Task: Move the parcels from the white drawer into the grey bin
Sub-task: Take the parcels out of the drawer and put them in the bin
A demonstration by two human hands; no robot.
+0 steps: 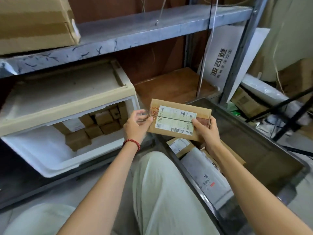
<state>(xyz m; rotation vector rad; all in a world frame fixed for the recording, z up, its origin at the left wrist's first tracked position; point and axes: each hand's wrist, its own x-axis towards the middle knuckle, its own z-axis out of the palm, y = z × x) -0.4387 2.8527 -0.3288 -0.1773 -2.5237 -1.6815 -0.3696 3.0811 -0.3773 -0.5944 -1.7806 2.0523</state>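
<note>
The grey bin (257,143) is seen at the right, with a few parcels (201,173) lying in its near end. The white drawer (50,167) stands open at the left, and small boxes (101,122) are stacked at its back. A flat labelled parcel (176,121) is held just above the bin's near-left part, its long axis left to right. It is gripped at each end by the left hand (135,124) and the right hand (205,131).
</note>
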